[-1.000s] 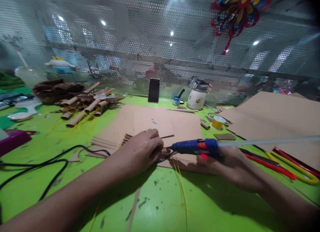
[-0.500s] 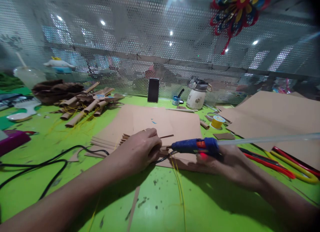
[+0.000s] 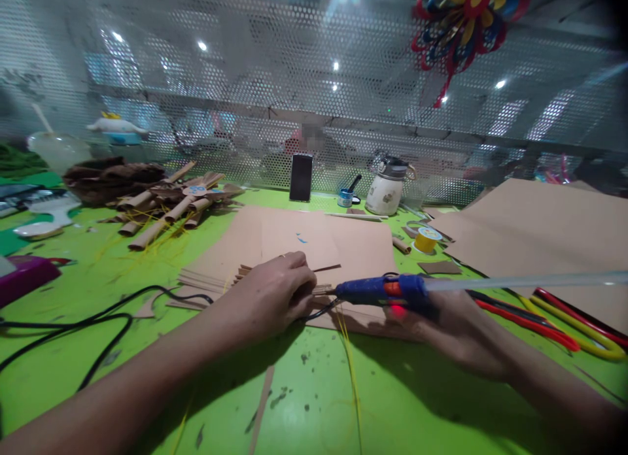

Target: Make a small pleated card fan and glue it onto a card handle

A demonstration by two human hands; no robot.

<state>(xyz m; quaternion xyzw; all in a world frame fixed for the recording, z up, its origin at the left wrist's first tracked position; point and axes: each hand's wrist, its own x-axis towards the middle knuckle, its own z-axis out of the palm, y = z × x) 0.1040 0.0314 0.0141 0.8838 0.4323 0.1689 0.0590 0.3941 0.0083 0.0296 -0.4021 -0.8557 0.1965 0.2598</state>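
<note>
My right hand (image 3: 456,324) is wrapped round a blue hot glue gun (image 3: 380,290) with a red light glowing on it. A long clear glue stick (image 3: 520,282) sticks out of its back end. The nozzle points left, at layered strips of brown card (image 3: 321,289) by my left fingertips. My left hand (image 3: 275,288) is closed over these strips, and its grip hides most of them. Underneath lies a stack of brown paper sheets (image 3: 363,236). Yellow threads (image 3: 350,363) hang down from the strips over the front of the stack.
Rolled paper tubes (image 3: 161,210) lie back left. A black cable (image 3: 132,298) crosses the left side. At the back stand a phone (image 3: 301,177), a small blue jar (image 3: 345,197) and a bottle (image 3: 386,187). A yellow spool (image 3: 426,239) and scissors (image 3: 524,318) lie to the right.
The glue gun has tilted slightly, its rear end a little lower and nearer the left. The hanging yellow threads have drawn closer together. My left hand has barely moved.
</note>
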